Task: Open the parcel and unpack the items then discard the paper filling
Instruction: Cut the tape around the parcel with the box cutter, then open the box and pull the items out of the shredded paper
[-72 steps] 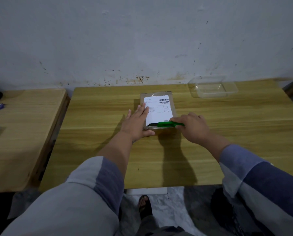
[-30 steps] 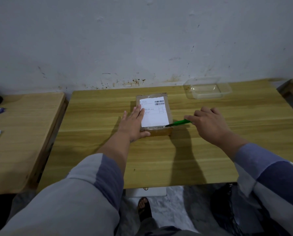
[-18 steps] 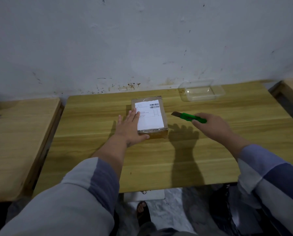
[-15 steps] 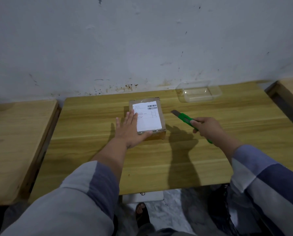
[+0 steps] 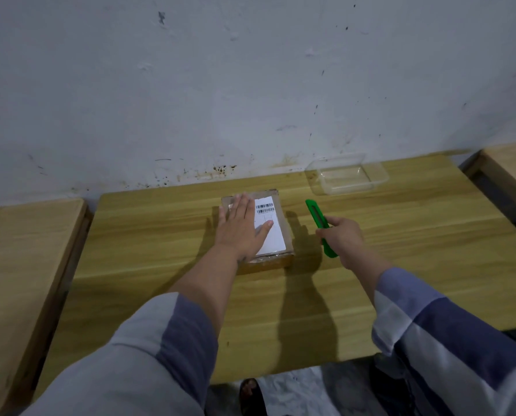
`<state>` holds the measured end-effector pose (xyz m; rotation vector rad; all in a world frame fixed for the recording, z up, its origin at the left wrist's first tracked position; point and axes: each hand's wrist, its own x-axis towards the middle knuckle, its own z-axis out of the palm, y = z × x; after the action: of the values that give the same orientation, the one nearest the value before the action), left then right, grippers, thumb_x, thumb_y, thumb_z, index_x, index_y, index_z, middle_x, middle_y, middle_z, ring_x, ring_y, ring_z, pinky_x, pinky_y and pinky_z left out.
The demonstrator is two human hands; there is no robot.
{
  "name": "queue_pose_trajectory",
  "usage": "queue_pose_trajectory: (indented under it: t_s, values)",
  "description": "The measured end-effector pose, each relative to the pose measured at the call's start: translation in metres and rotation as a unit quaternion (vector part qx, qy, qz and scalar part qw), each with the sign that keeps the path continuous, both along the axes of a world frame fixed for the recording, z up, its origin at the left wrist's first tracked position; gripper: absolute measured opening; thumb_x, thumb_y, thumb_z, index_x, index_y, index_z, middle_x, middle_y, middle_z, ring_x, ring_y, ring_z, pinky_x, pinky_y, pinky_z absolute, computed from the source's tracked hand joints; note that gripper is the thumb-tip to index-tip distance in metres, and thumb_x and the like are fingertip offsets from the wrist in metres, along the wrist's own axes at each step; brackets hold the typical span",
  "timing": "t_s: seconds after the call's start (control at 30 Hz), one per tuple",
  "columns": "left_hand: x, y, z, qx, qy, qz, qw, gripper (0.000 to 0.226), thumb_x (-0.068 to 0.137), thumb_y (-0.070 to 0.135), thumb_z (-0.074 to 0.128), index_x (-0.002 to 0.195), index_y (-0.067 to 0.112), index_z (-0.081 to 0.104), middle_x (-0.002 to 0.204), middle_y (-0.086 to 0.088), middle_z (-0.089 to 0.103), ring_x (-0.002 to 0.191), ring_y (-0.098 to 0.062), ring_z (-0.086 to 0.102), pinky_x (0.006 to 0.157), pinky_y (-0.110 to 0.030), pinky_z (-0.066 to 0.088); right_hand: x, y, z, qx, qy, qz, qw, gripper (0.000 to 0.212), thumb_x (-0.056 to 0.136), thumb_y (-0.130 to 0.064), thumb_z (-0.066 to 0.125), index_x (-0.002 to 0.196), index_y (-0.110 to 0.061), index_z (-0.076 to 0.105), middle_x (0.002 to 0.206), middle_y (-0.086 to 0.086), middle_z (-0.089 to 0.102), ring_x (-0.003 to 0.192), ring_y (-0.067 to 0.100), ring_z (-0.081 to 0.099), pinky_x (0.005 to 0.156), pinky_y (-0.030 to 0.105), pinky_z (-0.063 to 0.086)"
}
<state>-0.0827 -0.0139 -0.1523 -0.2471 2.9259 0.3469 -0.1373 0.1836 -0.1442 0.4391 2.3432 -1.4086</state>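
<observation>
Wooden counter (image 5: 400, 235): my left hand (image 5: 244, 229), fingers spread, pins the parcel (image 5: 276, 232) so it won't slide; right hand (image 5: 342, 238) fingers grip the green cutter (image 5: 316, 216) just beside.

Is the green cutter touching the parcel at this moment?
No, the green cutter is held in the right hand beside the parcel, with bare table between them.
</observation>
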Motion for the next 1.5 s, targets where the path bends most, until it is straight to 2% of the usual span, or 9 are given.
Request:
queue_pose_trajectory:
  t_s: [0.17,0.33,0.53,0.67,0.83,0.97,1.1,1.3,1.5]
  values:
    - [-0.005,-0.005,-0.016,-0.029,0.016,-0.018,0.999,0.073,0.097,0.057,0.012,0.152,0.012,-0.006,0.161,-0.004,-0.014,0.147,-0.017,-0.017,0.119,-0.043,-0.012,-0.006,-0.013,-0.009,0.087,0.061,0.002,0.994,0.047,0.084,-0.012,0.063,0.130,-0.017,0.056,0.112,0.011,0.070,0.091,0.028,0.068,0.072,0.033,0.055]
    - [-0.002,-0.005,-0.023,-0.038,0.046,-0.016,0.998,0.073,0.097,0.057,0.010,0.152,0.013,-0.006,0.161,-0.003,-0.013,0.147,-0.015,-0.017,0.121,-0.043,-0.007,-0.024,-0.025,-0.010,0.200,0.074,0.125,0.969,0.039,0.087,-0.024,0.061,0.125,-0.017,0.060,0.111,0.013,0.069,0.098,0.031,0.066,0.078,0.037,0.055]
    - [-0.003,-0.005,-0.027,-0.052,0.067,-0.005,0.996,0.075,0.092,0.060,0.003,0.152,0.016,-0.005,0.161,0.000,-0.010,0.147,-0.013,-0.015,0.120,-0.039,-0.010,-0.074,-0.049,-0.021,0.219,0.067,0.209,0.951,0.033,0.089,-0.025,0.059,0.117,-0.006,0.062,0.107,0.017,0.067,0.093,0.032,0.065,0.069,0.032,0.051]
    - [-0.004,-0.007,-0.029,-0.049,0.085,0.008,0.995,0.073,0.093,0.060,0.006,0.153,0.019,-0.001,0.161,0.003,-0.008,0.147,-0.011,-0.012,0.120,-0.038,-0.009,-0.105,-0.059,-0.035,0.255,0.072,0.231,0.936,0.035,0.089,-0.030,0.059,0.110,-0.002,0.061,0.112,0.019,0.062,0.093,0.033,0.064,0.075,0.038,0.056]
    - [-0.005,-0.009,-0.030,-0.005,0.120,0.014,0.993,0.073,0.093,0.060,0.017,0.153,0.018,0.013,0.161,0.002,0.006,0.149,-0.012,0.000,0.121,-0.039,-0.002,-0.123,-0.061,-0.047,0.315,0.086,0.293,0.898,0.040,0.093,-0.029,0.053,0.123,-0.002,0.051,0.129,0.018,0.046,0.102,0.033,0.058,0.074,0.034,0.045]
    - [-0.007,-0.010,-0.028,0.015,0.133,0.013,0.991,0.072,0.093,0.056,0.029,0.151,0.015,0.021,0.160,-0.001,0.014,0.148,-0.012,0.006,0.121,-0.036,-0.001,-0.118,-0.063,-0.045,0.277,0.177,0.287,0.900,0.047,0.095,-0.034,0.047,0.134,-0.009,0.042,0.130,0.018,0.045,0.114,0.033,0.051,0.091,0.040,0.046]
    - [-0.006,-0.005,-0.025,0.033,0.136,0.036,0.990,0.074,0.092,0.054,0.041,0.151,0.011,0.023,0.160,-0.004,0.016,0.149,-0.016,0.008,0.122,-0.046,0.007,-0.109,-0.085,-0.026,0.059,0.257,0.344,0.901,0.034,0.093,-0.031,0.051,0.122,-0.019,0.062,0.116,0.014,0.058,0.113,0.030,0.053,0.097,0.035,0.043]
    - [0.002,-0.002,-0.020,0.025,0.049,0.196,0.979,0.104,0.080,0.074,0.042,0.152,0.009,0.005,0.161,-0.008,0.008,0.147,-0.025,0.013,0.119,-0.044,0.020,-0.105,-0.094,-0.008,-0.052,0.084,0.507,0.856,0.037,0.091,-0.022,0.060,0.128,-0.024,0.058,0.134,0.003,0.058,0.108,0.013,0.057,0.089,0.019,0.046]
    - [-0.005,-0.016,-0.012,0.002,0.006,0.150,0.989,0.102,0.081,0.072,0.044,0.152,0.011,0.006,0.162,-0.006,0.008,0.146,-0.024,0.018,0.118,-0.045,0.022,-0.101,-0.088,-0.005,-0.072,0.060,0.440,0.893,0.037,0.085,-0.016,0.068,0.121,-0.019,0.064,0.120,0.006,0.067,0.098,0.019,0.065,0.074,0.019,0.052]
